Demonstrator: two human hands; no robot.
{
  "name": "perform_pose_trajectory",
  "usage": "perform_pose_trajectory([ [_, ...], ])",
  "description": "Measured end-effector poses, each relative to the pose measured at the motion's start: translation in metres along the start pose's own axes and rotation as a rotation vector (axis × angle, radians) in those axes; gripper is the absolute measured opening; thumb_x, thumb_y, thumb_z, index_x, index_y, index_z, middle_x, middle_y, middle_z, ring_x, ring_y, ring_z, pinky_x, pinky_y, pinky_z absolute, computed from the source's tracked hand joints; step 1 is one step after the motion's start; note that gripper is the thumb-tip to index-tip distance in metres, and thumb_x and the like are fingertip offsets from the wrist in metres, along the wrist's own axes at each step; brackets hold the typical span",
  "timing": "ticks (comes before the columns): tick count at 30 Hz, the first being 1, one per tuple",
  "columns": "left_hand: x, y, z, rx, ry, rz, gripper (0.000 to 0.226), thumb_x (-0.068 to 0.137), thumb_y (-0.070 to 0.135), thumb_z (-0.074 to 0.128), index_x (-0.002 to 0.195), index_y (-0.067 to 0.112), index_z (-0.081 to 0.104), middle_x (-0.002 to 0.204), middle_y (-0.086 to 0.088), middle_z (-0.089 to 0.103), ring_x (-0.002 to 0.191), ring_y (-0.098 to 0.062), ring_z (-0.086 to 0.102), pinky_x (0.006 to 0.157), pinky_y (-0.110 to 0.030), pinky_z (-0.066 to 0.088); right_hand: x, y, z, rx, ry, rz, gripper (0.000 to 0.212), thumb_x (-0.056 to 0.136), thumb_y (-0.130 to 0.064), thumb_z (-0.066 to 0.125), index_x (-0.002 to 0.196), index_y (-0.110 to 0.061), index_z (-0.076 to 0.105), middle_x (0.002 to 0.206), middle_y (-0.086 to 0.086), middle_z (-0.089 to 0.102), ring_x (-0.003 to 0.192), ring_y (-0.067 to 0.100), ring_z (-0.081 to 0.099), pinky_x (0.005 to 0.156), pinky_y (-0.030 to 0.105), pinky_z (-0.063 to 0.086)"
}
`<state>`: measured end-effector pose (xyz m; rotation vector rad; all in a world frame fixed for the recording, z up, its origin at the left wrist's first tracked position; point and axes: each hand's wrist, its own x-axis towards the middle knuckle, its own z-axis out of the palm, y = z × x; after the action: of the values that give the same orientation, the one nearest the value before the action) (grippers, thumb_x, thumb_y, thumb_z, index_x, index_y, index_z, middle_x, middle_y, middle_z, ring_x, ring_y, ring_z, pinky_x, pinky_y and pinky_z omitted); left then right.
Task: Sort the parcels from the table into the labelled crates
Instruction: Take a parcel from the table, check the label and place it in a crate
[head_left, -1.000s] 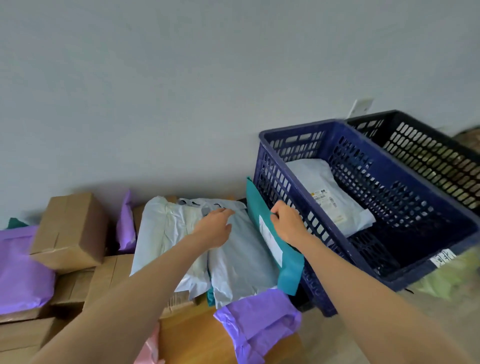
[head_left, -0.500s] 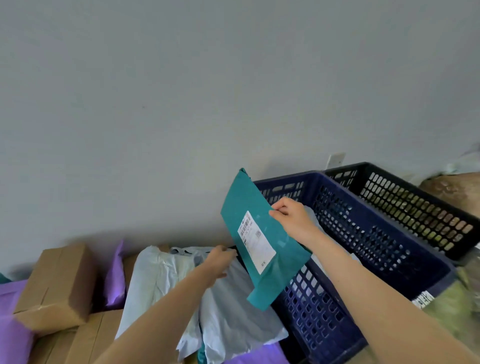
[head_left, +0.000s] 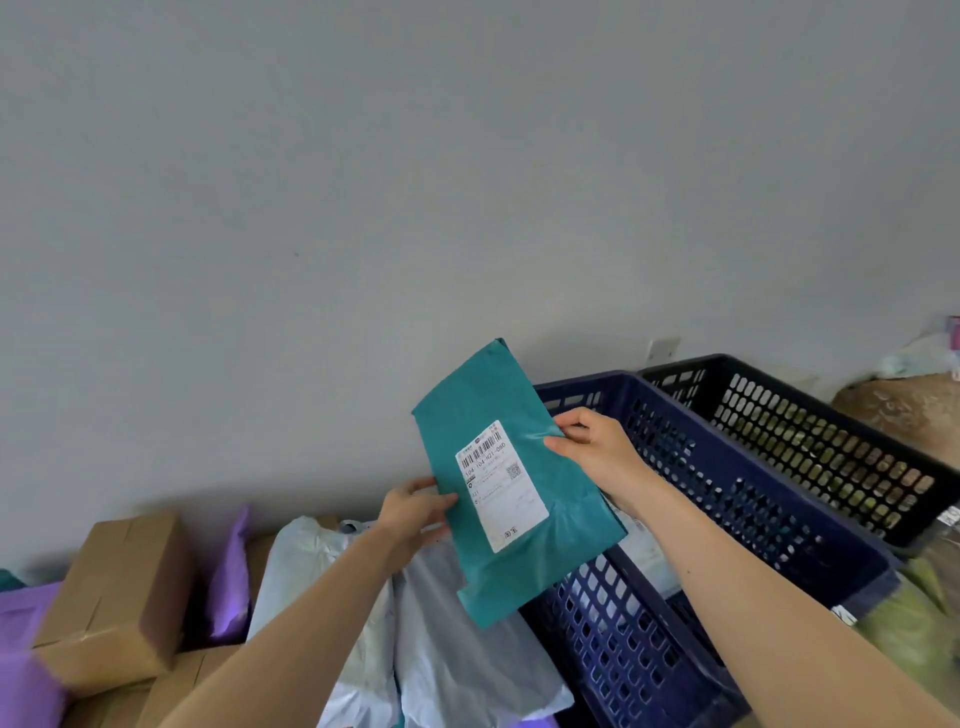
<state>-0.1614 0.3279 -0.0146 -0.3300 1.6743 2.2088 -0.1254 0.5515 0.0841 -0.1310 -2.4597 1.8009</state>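
The teal parcel (head_left: 524, 561) is held up in the air, tilted, just in front of the blue crate's (head_left: 753, 499) near corner and above the pile on the table. Its white label (head_left: 501, 486) faces me: a barcode, a line that looks like 104 104 H21 080, a small QR code, and finer print too small to read. The left hand (head_left: 415, 512) grips its left edge, thumb on the front; the right hand (head_left: 597, 447) pinches the right edge. A pale parcel (head_left: 644, 551) lies in the blue crate. Beyond it stands a black crate (head_left: 831, 441), its contents hidden. Both crates carry small tags, unreadable.
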Motion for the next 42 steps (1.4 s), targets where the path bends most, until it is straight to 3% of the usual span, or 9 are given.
perform_pose_trajectory([
  [3, -0.007, 0.017, -0.014, 0.039, 0.035, 0.075, 0.042, 0.085, -0.008, 0.064, 0.123, 0.002, 0.049, 0.098, -0.019, 0.068, 0.077, -0.029, 0.067, 0.067, -0.037, 0.058, -0.001, -0.002, 0.006, 0.05, -0.052, 0.014, 0.042, 0.082, 0.007, 0.068, 0.116, -0.017, 0.057, 0.1, -0.001, 0.072, 0.085, 0.01, 0.071, 0.066, 0.025, 0.057],
  [7, -0.016, 0.041, -0.032, 0.113, 0.072, 0.158, 0.043, 0.082, -0.008, 0.068, 0.119, 0.007, 0.052, 0.101, -0.016, 0.067, 0.074, -0.025, 0.07, 0.056, -0.033, 0.058, -0.003, -0.003, 0.017, 0.03, -0.087, 0.003, 0.06, 0.078, 0.012, 0.069, 0.124, -0.022, 0.052, 0.104, 0.001, 0.071, 0.092, 0.013, 0.07, 0.067, 0.026, 0.057],
  [13, -0.03, 0.073, -0.055, 0.266, 0.135, 0.308, 0.048, 0.077, -0.01, 0.072, 0.118, 0.008, 0.056, 0.097, -0.013, 0.067, 0.086, -0.026, 0.066, 0.074, -0.037, 0.056, -0.011, -0.012, 0.042, 0.048, -0.048, -0.031, 0.071, 0.073, 0.017, 0.07, 0.132, -0.018, 0.048, 0.105, 0.003, 0.068, 0.093, 0.013, 0.068, 0.065, 0.024, 0.057],
  [18, -0.045, 0.092, -0.074, 0.334, 0.138, 0.356, 0.048, 0.074, -0.007, 0.076, 0.114, 0.012, 0.058, 0.099, -0.011, 0.068, 0.092, -0.027, 0.067, 0.072, -0.036, 0.058, -0.017, -0.022, 0.058, 0.063, -0.037, -0.061, 0.071, 0.072, 0.017, 0.071, 0.132, -0.015, 0.049, 0.104, -0.001, 0.067, 0.09, 0.006, 0.066, 0.062, 0.018, 0.055],
  [24, -0.059, 0.104, -0.073, 0.354, 0.106, 0.38, 0.047, 0.074, -0.006, 0.076, 0.113, 0.015, 0.06, 0.101, -0.011, 0.067, 0.09, -0.025, 0.068, 0.065, -0.031, 0.059, -0.028, -0.03, 0.055, 0.09, 0.004, -0.093, 0.07, 0.071, 0.018, 0.071, 0.129, -0.017, 0.053, 0.107, 0.002, 0.068, 0.091, 0.006, 0.066, 0.064, 0.019, 0.056],
  [29, -0.067, 0.108, -0.06, 0.406, 0.067, 0.391, 0.047, 0.074, -0.005, 0.077, 0.113, 0.016, 0.06, 0.102, -0.012, 0.066, 0.093, -0.027, 0.067, 0.068, -0.034, 0.059, -0.039, -0.029, 0.041, 0.116, 0.044, -0.088, 0.071, 0.07, 0.018, 0.071, 0.131, -0.015, 0.053, 0.104, 0.003, 0.068, 0.09, 0.008, 0.066, 0.067, 0.022, 0.057],
  [42, -0.079, 0.082, 0.061, 0.479, -0.099, 0.388, 0.043, 0.077, -0.006, 0.074, 0.111, 0.015, 0.059, 0.103, -0.015, 0.065, 0.09, -0.025, 0.067, 0.061, -0.027, 0.057, -0.091, -0.003, -0.064, 0.117, 0.209, -0.051, 0.064, 0.072, 0.021, 0.068, 0.121, -0.016, 0.055, 0.088, -0.003, 0.068, 0.068, -0.002, 0.067, 0.052, 0.013, 0.05],
])
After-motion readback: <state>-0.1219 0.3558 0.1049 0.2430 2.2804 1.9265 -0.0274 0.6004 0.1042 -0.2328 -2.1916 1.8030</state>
